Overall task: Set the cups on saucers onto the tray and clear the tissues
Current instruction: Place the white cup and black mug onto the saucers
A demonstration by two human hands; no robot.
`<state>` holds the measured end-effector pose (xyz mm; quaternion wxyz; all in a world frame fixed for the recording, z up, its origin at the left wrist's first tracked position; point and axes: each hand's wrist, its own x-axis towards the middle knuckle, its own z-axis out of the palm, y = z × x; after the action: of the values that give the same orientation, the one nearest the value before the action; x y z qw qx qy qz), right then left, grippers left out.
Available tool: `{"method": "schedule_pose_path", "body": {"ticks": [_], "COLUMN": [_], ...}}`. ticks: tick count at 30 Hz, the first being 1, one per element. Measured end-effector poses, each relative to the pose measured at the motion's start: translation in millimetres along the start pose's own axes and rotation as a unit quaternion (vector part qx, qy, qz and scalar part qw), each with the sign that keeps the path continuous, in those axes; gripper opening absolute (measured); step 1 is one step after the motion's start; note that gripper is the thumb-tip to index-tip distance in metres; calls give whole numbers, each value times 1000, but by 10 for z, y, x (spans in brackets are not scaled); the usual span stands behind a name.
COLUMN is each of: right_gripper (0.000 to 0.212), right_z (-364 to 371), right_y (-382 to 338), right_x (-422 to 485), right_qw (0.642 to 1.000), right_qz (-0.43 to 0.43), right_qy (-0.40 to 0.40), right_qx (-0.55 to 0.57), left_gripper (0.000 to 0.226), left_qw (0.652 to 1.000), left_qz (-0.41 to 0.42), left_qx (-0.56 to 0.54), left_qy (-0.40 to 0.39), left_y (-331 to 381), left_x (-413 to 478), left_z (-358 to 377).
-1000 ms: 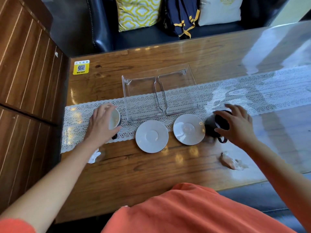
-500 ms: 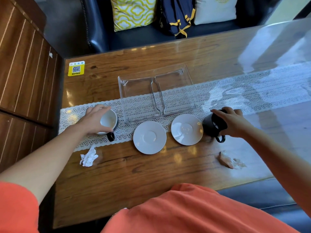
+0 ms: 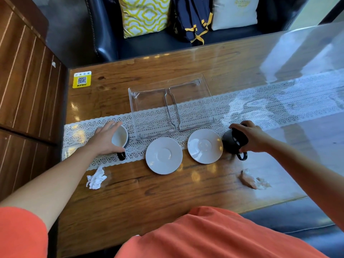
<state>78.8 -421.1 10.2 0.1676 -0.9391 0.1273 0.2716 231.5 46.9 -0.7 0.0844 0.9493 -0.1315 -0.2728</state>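
Observation:
My left hand (image 3: 104,139) grips a dark cup with a white inside (image 3: 120,136), tipped toward the right on the lace runner, its handle pointing at me. My right hand (image 3: 250,135) holds a second dark cup (image 3: 230,143), also tilted, just right of the saucers. Two white saucers (image 3: 163,155) (image 3: 205,146) lie bare between the cups. Behind them sits a clear plastic tray (image 3: 149,86) with two compartments, nothing in it. A crumpled white tissue (image 3: 95,178) lies near my left forearm; a pinkish tissue (image 3: 252,180) lies by the front right edge.
A white lace runner (image 3: 279,107) crosses the glossy wooden table (image 3: 149,198). A yellow QR sticker (image 3: 82,79) is at the back left corner. A dark sofa with cushions (image 3: 145,14) stands behind; a wooden wall panel (image 3: 24,81) is on the left.
Both hands have closed around their cups and the cups now lean over. The view has shifted a little, uncovering the white tissue beside my left forearm.

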Motion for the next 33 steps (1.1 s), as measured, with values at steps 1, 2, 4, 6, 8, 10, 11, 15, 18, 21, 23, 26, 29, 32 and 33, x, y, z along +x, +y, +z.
{"method": "schedule_pose_path", "body": {"ticks": [1, 2, 4, 6, 8, 10, 11, 15, 18, 21, 23, 26, 29, 32, 33], "right_gripper": [93, 92, 92, 91, 90, 89, 90, 90, 90, 92, 93, 91, 87, 85, 85], "right_z": [8, 11, -13, -87, -185, -274, -311, -384, -339, -221, -118, 0, 74, 107, 113], "right_y": [1, 3, 9, 11, -3, -52, -93, -314, -501, -689, -772, -823, -838, -857, -865], "right_x": [-6, -10, -10, 0, 6, 6, 1, -54, -109, -122, -113, -111, -112, -100, -93], "right_qw": [1000, 1000, 1000, 1000, 999, 998, 998, 994, 990, 989, 990, 991, 990, 988, 987], "right_qz": [1, 1, -2, -4, -11, -25, -35, -93, -123, -141, -142, -134, -136, -141, -143], "right_qy": [3, 5, 1, -11, -15, -7, 1, 23, 8, -9, -18, -26, -22, -9, -8], "right_qx": [0, -2, -1, 15, 40, 53, 53, 57, 69, 38, 15, -15, -42, -62, -69], "left_gripper": [106, 105, 104, 104, 102, 101, 102, 103, 105, 105, 105, 105, 106, 106, 106], "left_qw": [1000, 999, 998, 991, 975, 969, 972, 985, 990, 994, 995, 997, 998, 997, 997], "left_qz": [-7, -16, -33, -49, -61, -51, -38, 10, 29, 55, 59, 56, 58, 59, 58], "left_qx": [-5, -10, -31, -101, -191, -220, -205, -130, -84, -40, -35, -20, -4, 14, 18], "left_qy": [14, 29, 54, 75, 96, 104, 105, 113, 112, 87, 68, 52, 36, 38, 38], "left_y": [9, 17, 23, 44, 114, 237, 311, 597, 790, 989, 1120, 1278, 1355, 1393, 1403], "left_x": [-23, -46, -95, -151, -223, -310, -356, -504, -587, -614, -600, -570, -539, -513, -508], "left_z": [19, 34, 66, 115, 168, 184, 170, 105, 145, 227, 305, 421, 499, 547, 560]}}
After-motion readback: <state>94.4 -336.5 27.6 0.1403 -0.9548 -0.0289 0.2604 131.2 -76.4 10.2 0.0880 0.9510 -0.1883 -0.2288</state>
